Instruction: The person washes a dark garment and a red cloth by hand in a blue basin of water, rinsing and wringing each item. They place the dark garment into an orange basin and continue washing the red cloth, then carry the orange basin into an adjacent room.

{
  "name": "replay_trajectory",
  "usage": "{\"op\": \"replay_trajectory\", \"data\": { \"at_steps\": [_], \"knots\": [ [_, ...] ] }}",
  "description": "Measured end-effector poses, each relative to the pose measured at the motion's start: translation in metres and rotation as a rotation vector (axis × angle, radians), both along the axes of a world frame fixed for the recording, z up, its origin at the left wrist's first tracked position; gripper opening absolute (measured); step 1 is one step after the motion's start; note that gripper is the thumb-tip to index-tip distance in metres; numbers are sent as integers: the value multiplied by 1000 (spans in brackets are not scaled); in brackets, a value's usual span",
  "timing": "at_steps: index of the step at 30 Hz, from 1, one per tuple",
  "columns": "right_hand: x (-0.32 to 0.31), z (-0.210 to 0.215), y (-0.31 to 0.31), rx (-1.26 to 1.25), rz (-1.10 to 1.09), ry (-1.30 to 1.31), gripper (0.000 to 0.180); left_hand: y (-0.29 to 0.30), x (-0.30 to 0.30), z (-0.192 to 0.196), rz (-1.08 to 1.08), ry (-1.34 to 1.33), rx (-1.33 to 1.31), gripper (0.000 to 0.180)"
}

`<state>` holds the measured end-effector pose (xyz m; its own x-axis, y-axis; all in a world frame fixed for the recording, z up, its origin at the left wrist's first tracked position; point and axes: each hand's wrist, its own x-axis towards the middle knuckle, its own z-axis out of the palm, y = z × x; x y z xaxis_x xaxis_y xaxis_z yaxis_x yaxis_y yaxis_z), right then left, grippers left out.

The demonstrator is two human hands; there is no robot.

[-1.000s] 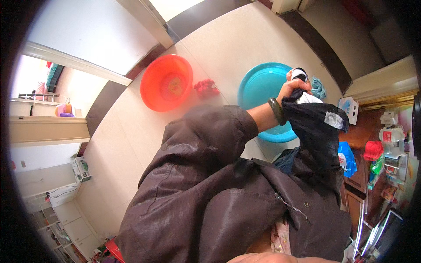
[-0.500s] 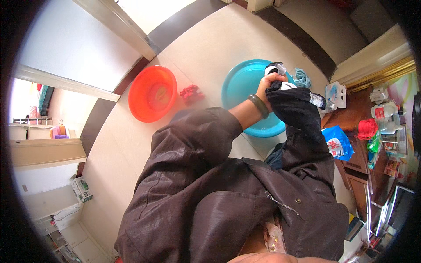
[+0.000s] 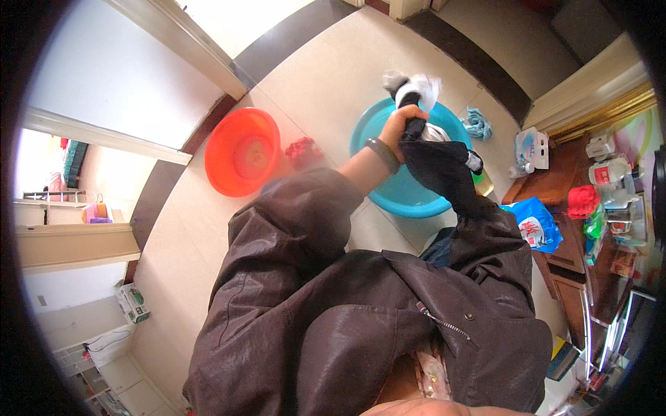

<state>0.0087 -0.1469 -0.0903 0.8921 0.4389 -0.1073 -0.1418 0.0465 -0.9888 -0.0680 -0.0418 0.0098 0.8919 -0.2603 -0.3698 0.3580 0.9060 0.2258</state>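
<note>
My left hand (image 3: 401,130), a dark bangle on its wrist, is closed round a bunched black-and-white cloth (image 3: 420,89) above the turquoise basin (image 3: 380,177). The cloth's white end stands up past my fist and is smeared by motion. Black fabric runs from my left fist to the end of my right sleeve. It covers my right hand, so those fingers are hidden. A pale blue cloth (image 3: 478,125) lies on the floor at the basin's right. Something yellow-green (image 3: 483,184) shows beside the basin, partly behind the black fabric.
An orange-red basin (image 3: 216,163) stands to the left, a crumpled red cloth (image 3: 302,152) beside it. At the right are a blue bag (image 3: 538,223), a white pack (image 3: 533,147), and a wooden cabinet (image 3: 548,191) crowded with bottles and bags. A box (image 3: 132,303) sits at the lower left.
Both hands have moved left with the black-and-white cloth, and its white end now rises higher, past the basin's far rim. The yellow-green thing has come into sight.
</note>
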Motion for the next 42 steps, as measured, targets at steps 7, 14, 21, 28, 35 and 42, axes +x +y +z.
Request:
{"op": "replay_trajectory", "data": {
  "at_steps": [7, 14, 21, 28, 35, 42],
  "knots": [
    [27, 48, -45, 162, 214, 364, 58, 26, 3, 32, 167, 14, 396, 21],
    [-12, 112, -48, -251, 508, 22, 62, 19, 8, 7, -33, -66, 446, 44],
    [-9, 109, -48, 272, 358, 367, 48, 99, -4, 71, -147, -468, 1240, 46],
    [0, 116, -54, 423, 87, 478, 52, 322, -158, -48, 662, -186, 588, 39],
    [-1, 116, -51, 433, 227, 444, 56, 300, -291, -258, 1091, 805, 40, 72],
    [-4, 121, -46, 497, 330, 447, 61, 320, -285, -340, 1312, 492, 94, 82]
  ]
}}
